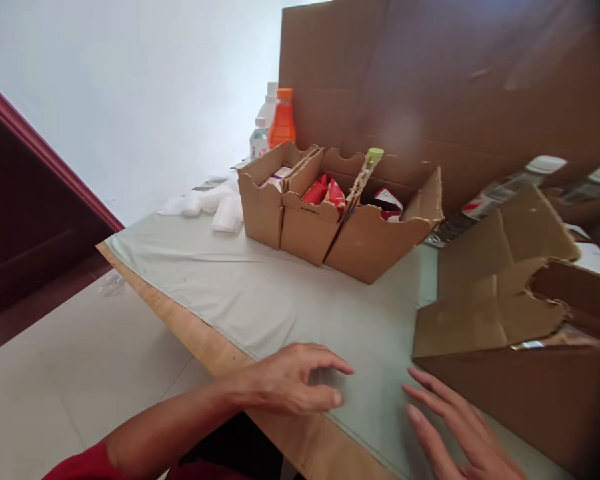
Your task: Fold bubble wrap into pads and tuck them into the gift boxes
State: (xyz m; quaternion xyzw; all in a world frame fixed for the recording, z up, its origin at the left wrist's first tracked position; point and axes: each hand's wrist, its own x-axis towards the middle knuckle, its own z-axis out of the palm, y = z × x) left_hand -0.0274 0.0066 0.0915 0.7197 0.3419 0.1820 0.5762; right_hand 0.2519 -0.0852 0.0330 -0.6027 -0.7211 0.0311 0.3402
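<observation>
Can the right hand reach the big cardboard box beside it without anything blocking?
Probably yes. The right hand lies open on the cloth right beside the big cardboard box, with nothing between them.

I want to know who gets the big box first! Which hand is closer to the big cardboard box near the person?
Right. The right hand lies beside the big cardboard box, near its lower front edge. The left hand rests farther left on the table cloth.

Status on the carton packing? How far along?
Looks done: three small open cartons across the table already hold packets. In hand: nothing gripped; left hand rests curled on the grey cloth, right hand lies flat beside the big cardboard box. Left: that box's flaps are open, contents not visible.
</observation>
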